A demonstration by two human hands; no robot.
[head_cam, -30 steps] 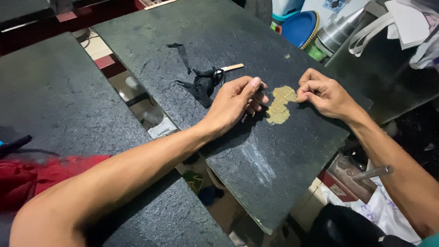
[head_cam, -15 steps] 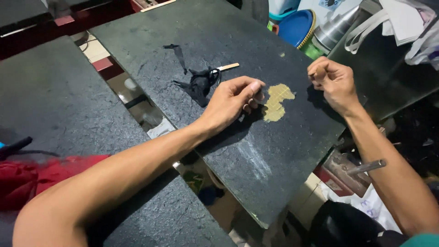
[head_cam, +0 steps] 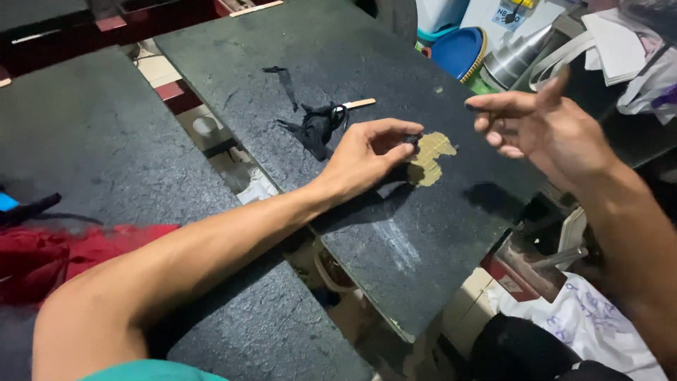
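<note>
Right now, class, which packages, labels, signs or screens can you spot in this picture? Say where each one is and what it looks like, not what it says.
Label: top edge, right of the blue plate; small white rectangle with dark print, on a pale surface.
Printed sheet: bottom right, below the right hand; white, crumpled, faint blue marks.
Screens and signs: none in view.

My left hand (head_cam: 367,159) rests on the desk (head_cam: 451,233), fingertips on the patch (head_cam: 430,159) at its 3 o'clock; the rag (head_cam: 317,127) lies at its 11, a stick (head_cam: 358,104) beyond. My right hand (head_cam: 543,127) hovers at 3 o'clock of the patch
</note>
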